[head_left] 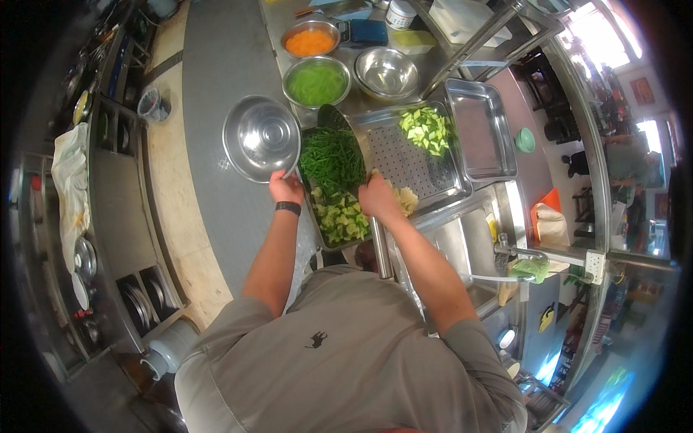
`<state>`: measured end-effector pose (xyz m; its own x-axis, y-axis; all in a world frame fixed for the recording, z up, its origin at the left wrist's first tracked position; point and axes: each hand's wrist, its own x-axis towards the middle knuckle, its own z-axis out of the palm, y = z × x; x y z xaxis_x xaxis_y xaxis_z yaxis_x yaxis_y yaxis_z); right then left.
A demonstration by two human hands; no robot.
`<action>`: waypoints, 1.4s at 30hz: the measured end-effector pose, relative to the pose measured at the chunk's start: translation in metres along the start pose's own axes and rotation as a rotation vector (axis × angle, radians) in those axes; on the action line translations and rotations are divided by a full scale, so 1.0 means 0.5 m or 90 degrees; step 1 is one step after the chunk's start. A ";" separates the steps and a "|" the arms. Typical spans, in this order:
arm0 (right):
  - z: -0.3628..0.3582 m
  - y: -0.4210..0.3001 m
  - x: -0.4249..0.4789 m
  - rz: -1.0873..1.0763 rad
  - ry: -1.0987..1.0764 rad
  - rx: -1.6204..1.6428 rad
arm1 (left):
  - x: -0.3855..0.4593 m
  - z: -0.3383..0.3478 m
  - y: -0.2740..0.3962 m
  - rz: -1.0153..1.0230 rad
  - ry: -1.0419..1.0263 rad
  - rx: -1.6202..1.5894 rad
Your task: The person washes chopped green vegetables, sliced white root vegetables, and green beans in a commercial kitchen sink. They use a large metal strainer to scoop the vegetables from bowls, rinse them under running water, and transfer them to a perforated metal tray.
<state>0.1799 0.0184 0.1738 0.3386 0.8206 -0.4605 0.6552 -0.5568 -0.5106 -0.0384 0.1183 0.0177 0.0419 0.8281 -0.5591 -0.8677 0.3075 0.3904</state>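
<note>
My left hand (286, 188) grips the near rim of a stainless steel bowl (243, 138), which holds nothing and is over the grey counter. In my right hand (378, 197) is a perforated skimmer (331, 117), its steel handle pointing back toward me. The skimmer's head lies among cut green stalks (333, 162), which cover part of it; whether it carries them I cannot tell. Those stalks share a metal tray with chopped pale-green leafy vegetable (341, 219). Right of this, a perforated tray (398, 157) holds diamond-cut light green slices (425, 130) and pale yellowish pieces (406, 200).
Beyond the trays are bowls of orange shreds (309, 42) and green strips (316, 81), and stacked steel bowls (387, 73). A deep steel pan (482, 130) stands right. Nearer me is a sink (449, 246) with a faucet (506, 248). Steel shelf posts (460, 51) rise behind.
</note>
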 end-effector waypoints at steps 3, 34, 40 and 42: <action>-0.020 -0.019 -0.012 0.026 -0.020 0.025 | 0.001 0.001 -0.002 0.007 0.017 0.006; 0.027 -0.011 -0.056 -0.036 0.127 0.068 | 0.012 -0.013 -0.012 0.004 0.033 -0.041; 0.074 -0.002 -0.063 -0.065 0.158 0.048 | 0.003 -0.004 -0.015 0.027 0.011 -0.077; 0.086 0.001 -0.061 -0.093 0.180 0.123 | 0.008 -0.009 -0.020 0.044 0.008 -0.090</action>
<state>0.1409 -0.0126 0.1563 0.4410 0.8817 -0.1678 0.5804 -0.4228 -0.6960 -0.0316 0.1164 0.0085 -0.0249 0.8389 -0.5437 -0.9295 0.1807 0.3214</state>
